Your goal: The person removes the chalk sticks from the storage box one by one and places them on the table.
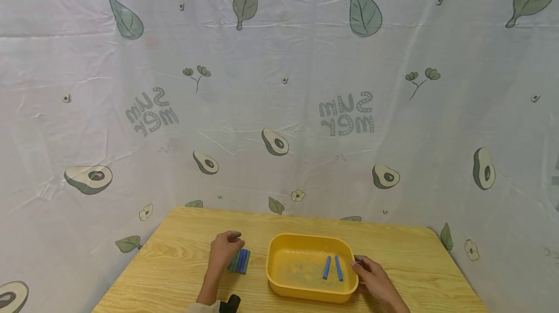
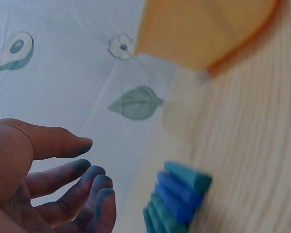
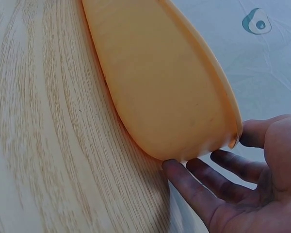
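My left hand (image 1: 223, 254) hovers beside a row of several blue and green chalk sticks (image 1: 239, 261). In the left wrist view, the fingers (image 2: 63, 201) are loosely bent and hold nothing, with blue-green dust on their tips; the chalk row (image 2: 177, 196) lies to their right. A yellow plastic tub (image 1: 305, 292) stands right of the row. Two blue chalk sticks (image 1: 326, 268) lie apart in its right half, on a dusty floor. At the tub's right end my right hand (image 1: 374, 280) grips the wall, thumb at the rim and fingers against the outside (image 3: 199, 187).
A light wood-grain table (image 1: 205, 223) carries everything. Behind it and along both sides hangs a pale plastic sheet (image 1: 244, 109) printed with leaves and avocados. A black strap (image 1: 230, 304) sits at the left wrist.
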`<state>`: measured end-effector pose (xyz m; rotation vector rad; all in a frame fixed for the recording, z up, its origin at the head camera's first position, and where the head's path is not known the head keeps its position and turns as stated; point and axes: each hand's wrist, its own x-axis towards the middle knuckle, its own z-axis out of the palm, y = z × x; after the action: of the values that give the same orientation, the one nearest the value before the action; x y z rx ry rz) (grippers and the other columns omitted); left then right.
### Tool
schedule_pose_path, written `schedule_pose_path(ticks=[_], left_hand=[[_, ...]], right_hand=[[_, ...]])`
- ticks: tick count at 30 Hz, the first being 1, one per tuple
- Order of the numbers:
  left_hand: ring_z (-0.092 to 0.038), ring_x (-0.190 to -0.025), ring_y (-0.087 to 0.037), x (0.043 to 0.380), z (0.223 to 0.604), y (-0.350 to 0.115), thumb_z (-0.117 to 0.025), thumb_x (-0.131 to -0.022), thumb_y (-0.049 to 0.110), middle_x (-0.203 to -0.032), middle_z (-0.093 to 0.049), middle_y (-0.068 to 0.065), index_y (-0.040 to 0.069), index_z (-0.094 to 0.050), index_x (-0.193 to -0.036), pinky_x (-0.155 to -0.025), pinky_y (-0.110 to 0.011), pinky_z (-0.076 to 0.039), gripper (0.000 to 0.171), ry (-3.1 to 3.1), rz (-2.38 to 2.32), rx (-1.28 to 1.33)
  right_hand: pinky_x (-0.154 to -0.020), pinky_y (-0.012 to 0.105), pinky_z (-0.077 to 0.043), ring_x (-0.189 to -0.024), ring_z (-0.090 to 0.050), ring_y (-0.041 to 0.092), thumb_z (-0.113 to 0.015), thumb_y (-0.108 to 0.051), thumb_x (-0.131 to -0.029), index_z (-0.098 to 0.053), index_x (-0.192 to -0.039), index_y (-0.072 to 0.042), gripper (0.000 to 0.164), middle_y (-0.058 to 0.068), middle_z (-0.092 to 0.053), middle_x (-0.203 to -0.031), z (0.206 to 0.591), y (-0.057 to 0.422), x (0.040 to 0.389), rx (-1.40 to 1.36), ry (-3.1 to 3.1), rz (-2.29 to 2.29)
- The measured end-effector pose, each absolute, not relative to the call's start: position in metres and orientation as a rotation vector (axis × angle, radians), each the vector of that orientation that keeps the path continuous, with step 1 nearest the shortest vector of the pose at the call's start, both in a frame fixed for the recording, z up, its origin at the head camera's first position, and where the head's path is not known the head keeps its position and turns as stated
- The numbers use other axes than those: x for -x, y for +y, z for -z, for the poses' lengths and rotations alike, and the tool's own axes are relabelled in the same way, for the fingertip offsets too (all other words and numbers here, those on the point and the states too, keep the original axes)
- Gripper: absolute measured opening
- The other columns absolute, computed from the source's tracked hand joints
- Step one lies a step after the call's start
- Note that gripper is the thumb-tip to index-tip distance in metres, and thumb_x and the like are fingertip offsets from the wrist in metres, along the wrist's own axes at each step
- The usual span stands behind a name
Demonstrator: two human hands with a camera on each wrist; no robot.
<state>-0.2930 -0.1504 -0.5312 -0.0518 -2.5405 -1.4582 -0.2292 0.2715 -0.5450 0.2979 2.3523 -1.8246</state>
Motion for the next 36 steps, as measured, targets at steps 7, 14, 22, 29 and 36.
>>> schedule_pose_path(ticks=[7, 14, 22, 29, 36], left_hand=[[-0.077, -0.090, -0.030, 0.296, 0.523, -0.124, -0.077, -0.096, 0.015, -0.105, -0.079, -0.017, -0.003, -0.076, -0.125, -0.076, -0.043, -0.065, 0.034, -2.493, 1.574, 0.067], [-0.076, -0.085, -0.032, 0.295, 0.516, -0.098, -0.075, -0.098, 0.013, -0.103, -0.077, -0.018, -0.004, -0.076, -0.125, -0.066, -0.032, -0.063, 0.032, -2.456, 1.676, 0.130], [-0.073, -0.079, -0.021, 0.293, 0.506, -0.075, -0.076, -0.096, 0.013, -0.101, -0.076, -0.017, -0.004, -0.076, -0.123, -0.064, -0.031, -0.063, 0.031, -2.459, 1.676, 0.140], [-0.077, -0.086, -0.040, 0.289, 0.498, -0.054, -0.077, -0.096, 0.012, -0.101, -0.076, -0.017, -0.004, -0.076, -0.124, -0.065, -0.033, -0.064, 0.032, -2.428, 1.765, 0.194], [-0.075, -0.083, -0.039, 0.285, 0.498, -0.033, -0.077, -0.096, 0.010, -0.099, -0.076, -0.016, -0.005, -0.075, -0.125, -0.066, -0.037, -0.064, 0.033, -2.408, 1.870, 0.260]], right_hand=[[-0.087, 0.048, -0.066, -0.111, -0.075, 0.037, -0.053, -0.029, -0.114, -0.045, -0.154, 0.013, 0.058, 0.030, -0.065, -0.135, 0.546, 0.272, 0.230, -0.279, 2.364, 1.808], [-0.086, 0.048, -0.066, -0.111, -0.075, 0.038, -0.053, -0.030, -0.114, -0.045, -0.155, 0.012, 0.058, 0.030, -0.064, -0.137, 0.544, 0.271, 0.230, -0.280, 2.346, 1.820], [-0.087, 0.047, -0.066, -0.113, -0.075, 0.037, -0.051, -0.030, -0.115, -0.039, -0.156, 0.014, 0.062, 0.033, -0.062, -0.139, 0.540, 0.274, 0.228, -0.206, 2.300, 1.838], [-0.089, 0.048, -0.066, -0.114, -0.075, 0.039, -0.051, -0.031, -0.115, -0.036, -0.157, 0.016, 0.065, 0.035, -0.060, -0.141, 0.541, 0.277, 0.228, -0.159, 2.274, 1.854], [-0.088, 0.046, -0.066, -0.112, -0.076, 0.037, -0.051, -0.031, -0.115, -0.035, -0.157, 0.017, 0.066, 0.035, -0.060, -0.140, 0.545, 0.280, 0.229, -0.127, 2.289, 1.837]])
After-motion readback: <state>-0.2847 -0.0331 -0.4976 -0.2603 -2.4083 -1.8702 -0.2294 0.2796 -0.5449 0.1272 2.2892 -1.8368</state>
